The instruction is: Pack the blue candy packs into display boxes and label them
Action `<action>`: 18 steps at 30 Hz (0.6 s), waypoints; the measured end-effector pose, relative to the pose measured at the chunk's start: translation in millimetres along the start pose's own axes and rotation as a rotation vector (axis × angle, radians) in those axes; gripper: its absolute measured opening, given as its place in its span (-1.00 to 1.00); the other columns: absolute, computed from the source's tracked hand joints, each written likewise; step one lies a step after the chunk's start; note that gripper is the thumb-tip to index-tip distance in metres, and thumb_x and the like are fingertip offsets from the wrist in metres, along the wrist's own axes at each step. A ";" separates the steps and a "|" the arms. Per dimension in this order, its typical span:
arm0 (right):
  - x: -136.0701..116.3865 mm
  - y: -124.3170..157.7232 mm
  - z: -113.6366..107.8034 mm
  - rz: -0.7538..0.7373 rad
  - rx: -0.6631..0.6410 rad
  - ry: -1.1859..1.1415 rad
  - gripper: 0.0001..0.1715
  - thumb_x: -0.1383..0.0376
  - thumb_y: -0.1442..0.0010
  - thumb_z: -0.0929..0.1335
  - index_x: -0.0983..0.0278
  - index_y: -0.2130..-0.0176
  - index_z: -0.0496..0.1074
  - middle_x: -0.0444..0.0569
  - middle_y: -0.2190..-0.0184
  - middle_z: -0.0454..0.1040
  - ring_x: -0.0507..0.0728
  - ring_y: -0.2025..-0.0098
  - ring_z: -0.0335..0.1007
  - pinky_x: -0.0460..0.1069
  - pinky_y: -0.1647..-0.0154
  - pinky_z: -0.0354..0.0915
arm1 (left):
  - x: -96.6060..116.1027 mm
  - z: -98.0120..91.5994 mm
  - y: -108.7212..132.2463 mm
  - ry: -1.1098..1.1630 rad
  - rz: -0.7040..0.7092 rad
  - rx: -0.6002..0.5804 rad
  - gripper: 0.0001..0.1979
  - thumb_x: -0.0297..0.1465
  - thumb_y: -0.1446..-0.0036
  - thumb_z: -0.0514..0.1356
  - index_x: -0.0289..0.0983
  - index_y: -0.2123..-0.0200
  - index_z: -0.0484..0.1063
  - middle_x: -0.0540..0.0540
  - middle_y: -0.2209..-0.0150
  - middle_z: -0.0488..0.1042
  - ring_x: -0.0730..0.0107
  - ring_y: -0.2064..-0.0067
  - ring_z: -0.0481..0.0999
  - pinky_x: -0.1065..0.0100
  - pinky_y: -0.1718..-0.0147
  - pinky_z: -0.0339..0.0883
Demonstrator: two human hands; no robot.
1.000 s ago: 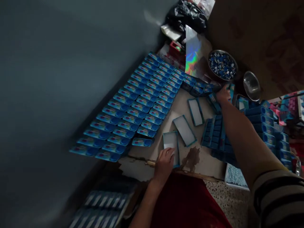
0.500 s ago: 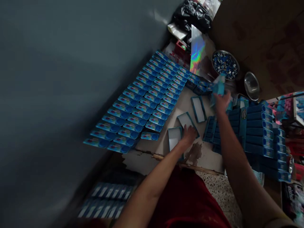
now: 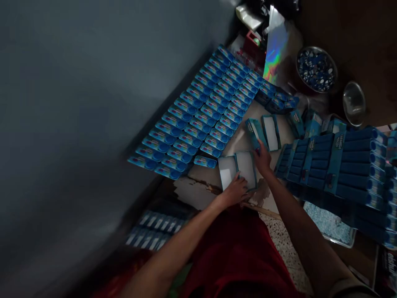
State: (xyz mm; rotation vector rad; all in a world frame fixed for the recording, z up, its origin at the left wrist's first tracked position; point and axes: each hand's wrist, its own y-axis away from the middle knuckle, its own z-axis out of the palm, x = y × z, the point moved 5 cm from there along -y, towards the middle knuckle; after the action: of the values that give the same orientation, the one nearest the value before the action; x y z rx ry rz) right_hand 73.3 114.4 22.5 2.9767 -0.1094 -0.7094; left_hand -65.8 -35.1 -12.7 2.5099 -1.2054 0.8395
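My left hand (image 3: 235,191) lies with its fingers on the near edge of two open white-lined box trays (image 3: 245,166), which sit side by side on the worn table (image 3: 192,192). My right hand (image 3: 263,159) is just beyond them, its fingers closed on the lower end of a blue box (image 3: 253,131). That box stands tilted beside a third white-lined tray (image 3: 271,131).
Rows of flat blue packs (image 3: 201,120) cover the table's left part along the grey wall. Stacks of blue boxes (image 3: 341,165) rise on the right. Behind are a bowl of small blue and white pieces (image 3: 316,68), an empty metal bowl (image 3: 353,103) and a holographic sheet (image 3: 274,49).
My right hand came back from the far boxes carrying a blue box and now sets it by the trays. My left hand pulled the second tray next to the first.
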 end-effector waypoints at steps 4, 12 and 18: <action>7.1 -21.4 8.2 0.032 -0.052 0.124 -0.42 0.27 -0.47 0.28 0.33 -0.39 0.37 0.14 -0.05 0.61 0.19 0.03 0.48 0.02 -0.02 0.32 | 6.8 2.6 -13.5 -0.049 0.015 -0.048 -0.90 -0.38 -0.29 0.32 -0.24 0.21 0.67 -0.20 0.12 0.61 0.06 -0.09 0.50 -0.32 -0.46 -0.11; -12.0 -52.3 -17.2 -0.028 -0.094 0.161 -0.40 0.17 -0.47 0.31 0.38 -0.37 0.38 0.23 0.00 0.62 0.29 0.01 0.54 0.12 -0.04 0.41 | 4.7 -5.5 -39.1 -0.147 -0.221 -0.021 -0.78 -0.47 -0.32 0.23 -0.24 0.05 0.66 -0.29 -0.09 0.60 -0.10 -0.28 0.43 -0.38 -0.42 0.02; -121.9 13.6 -7.5 -0.478 -0.032 0.071 -0.24 -0.07 -0.50 0.26 0.38 -0.41 0.32 0.33 -0.36 0.39 0.38 -0.45 0.22 0.27 -0.46 0.15 | -10.8 -39.5 27.9 0.031 -0.476 0.295 -0.70 -0.41 -0.40 0.18 -0.17 -0.12 0.58 -0.25 -0.23 0.52 0.01 -0.34 0.41 -0.16 -0.43 0.14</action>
State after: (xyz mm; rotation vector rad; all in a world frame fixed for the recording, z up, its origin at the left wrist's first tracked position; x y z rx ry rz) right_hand -32.6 112.0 85.0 3.0118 0.6296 -0.6297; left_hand -108.3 -28.6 11.9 2.8226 -0.4568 0.9715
